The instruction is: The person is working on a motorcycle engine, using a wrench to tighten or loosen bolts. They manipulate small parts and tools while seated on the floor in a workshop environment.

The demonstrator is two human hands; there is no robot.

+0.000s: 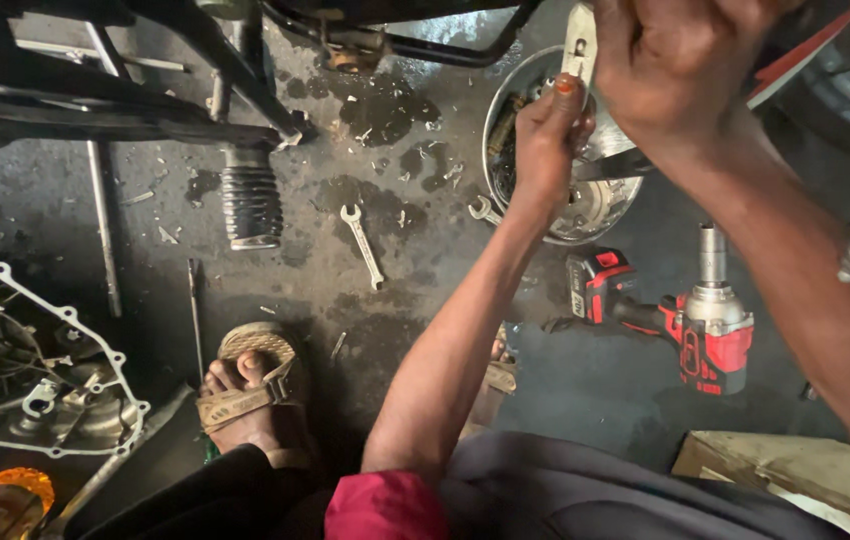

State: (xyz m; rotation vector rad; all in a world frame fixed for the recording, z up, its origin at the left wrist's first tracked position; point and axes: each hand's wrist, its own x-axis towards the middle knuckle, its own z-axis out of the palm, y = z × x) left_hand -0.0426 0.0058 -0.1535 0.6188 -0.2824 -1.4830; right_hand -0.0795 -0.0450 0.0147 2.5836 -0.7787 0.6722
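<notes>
Up top, both hands close on 1 flat silver metal wrench (579, 40), left hand (550, 135) gripping below, right hand (670, 60) fisted above the round steel bowl (595, 205).

Red-black impact wrench (690, 325); silver spanner (363, 245); tan sandal (250, 385); shiny metal bowl (595, 205); orange bottle (0, 500).

We see a dark, oil-stained concrete floor (425, 330). On it lie a spanner (362, 244), a red impact driver (690, 320), a metal bowl (585, 205), a rubber boot (251, 205), an engine cover (40, 370) and a thin rod (103, 225).
</notes>
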